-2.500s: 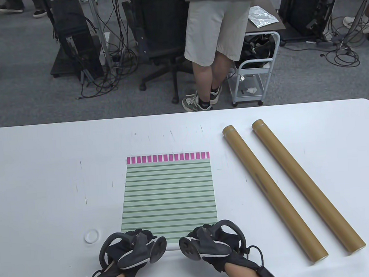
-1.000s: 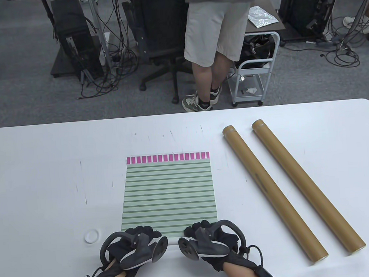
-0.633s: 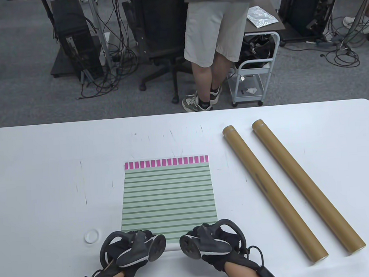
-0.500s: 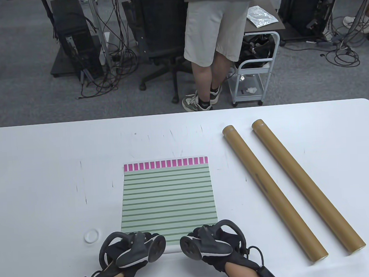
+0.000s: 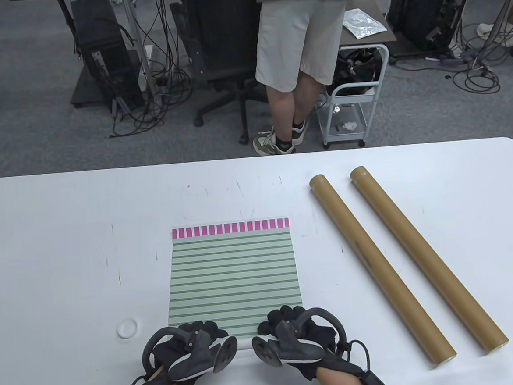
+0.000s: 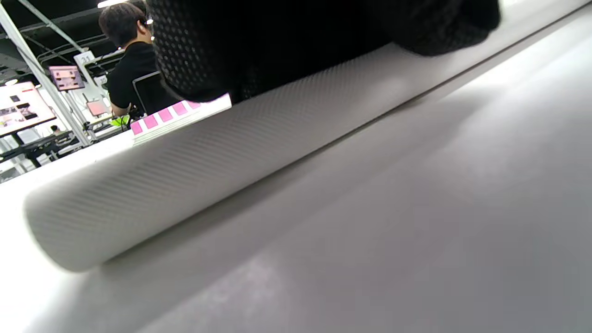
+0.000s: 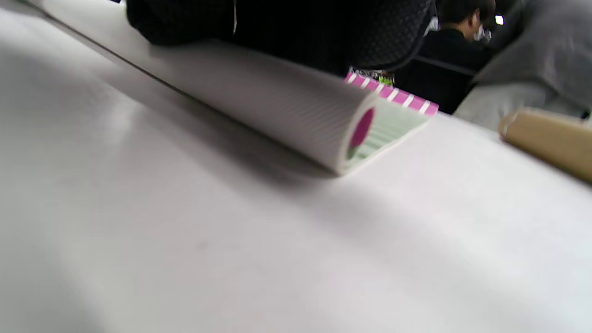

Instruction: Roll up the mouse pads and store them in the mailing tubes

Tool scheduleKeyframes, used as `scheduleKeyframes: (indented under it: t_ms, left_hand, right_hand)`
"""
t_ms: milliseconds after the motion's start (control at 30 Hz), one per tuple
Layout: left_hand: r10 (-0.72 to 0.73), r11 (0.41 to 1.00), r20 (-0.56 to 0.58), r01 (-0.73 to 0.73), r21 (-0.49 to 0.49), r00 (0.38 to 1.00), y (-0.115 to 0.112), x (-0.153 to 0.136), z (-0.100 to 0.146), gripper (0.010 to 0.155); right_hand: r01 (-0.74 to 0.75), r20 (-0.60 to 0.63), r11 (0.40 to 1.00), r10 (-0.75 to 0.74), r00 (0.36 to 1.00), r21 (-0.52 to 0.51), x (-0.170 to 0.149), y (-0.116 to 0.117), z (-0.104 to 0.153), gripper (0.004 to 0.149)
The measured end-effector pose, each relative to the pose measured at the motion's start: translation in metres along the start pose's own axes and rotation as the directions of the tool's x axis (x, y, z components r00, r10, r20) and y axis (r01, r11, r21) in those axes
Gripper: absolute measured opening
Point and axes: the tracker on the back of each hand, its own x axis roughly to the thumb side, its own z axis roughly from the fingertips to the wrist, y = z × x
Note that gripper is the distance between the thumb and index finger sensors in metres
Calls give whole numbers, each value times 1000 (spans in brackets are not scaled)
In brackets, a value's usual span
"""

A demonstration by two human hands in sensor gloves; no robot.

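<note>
So the step in hand looked like the roll itself, and honestly the trick there was keeping both hands level so the roll went on square to the stripes; if one side ran ahead it'd cone out and probably wouldn't slide into a tube. Tight and even pressure, roll it away toward the pink end, and don't let the core spring open. The green-striped rubbery mouse pad with the pink-and-white checked band at its far edge (image 5: 232, 271) lay flat on the white table (image 5: 58, 241), with only its near end curled into a pale grey roll (image 6: 152, 185) under the gloves. The left hand (image 5: 192, 344) sat on the roll's left part, fingers curled over the top of it and gripping it, and the right hand (image 5: 295, 332) did the same on the right part. The right wrist view showed the roll's open end as a small loose loop. The two brown cardboard mailing tubes (image 5: 378, 263) lay untouched, side by side, off to the right, well apart from the pad.
</note>
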Motion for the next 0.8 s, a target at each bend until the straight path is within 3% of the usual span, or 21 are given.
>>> scheduleKeyframes:
  t_ms: [33,167,300,400,567,667,767,800]
  left_hand:
    - [11,1000,-11,-11,-12,1000,0,-1,-1,43]
    - [49,998,-38,-50,-43,998,-1,-4,-5,43]
    - [67,996,-54,-70,-60,996,-4,-8,-8,43]
    - [115,989,-64,-120,-84,991,-5,-12,-8,43]
    - [16,1000,-2,-16,-21,1000,-3,-4,2,44]
    - [12,1000,11,-12,-12,1000,-4,-1,4,60]
    - [-102,994,-13,102,40,995,-3,-1,2,54]
    - [-81,996,-11,81,30,997,-2,-2,0,53]
  right_hand:
    - [44,-4,998,-44,999,-44,2,-2,1,50]
    - [71,6,997,-71,997,-36,2,-2,1,45]
    - [105,21,994,-106,994,19,0,2,0,61]
    - [104,1,994,-104,995,-19,-1,3,-5,54]
    - [161,-22,987,-162,987,-14,-7,5,-7,50]
    - [176,-31,984,-176,984,-11,-9,5,-9,49]
    - [181,-34,983,-182,983,-11,-10,6,-10,48]
    - [183,-36,983,-183,982,-11,-10,5,-10,48]
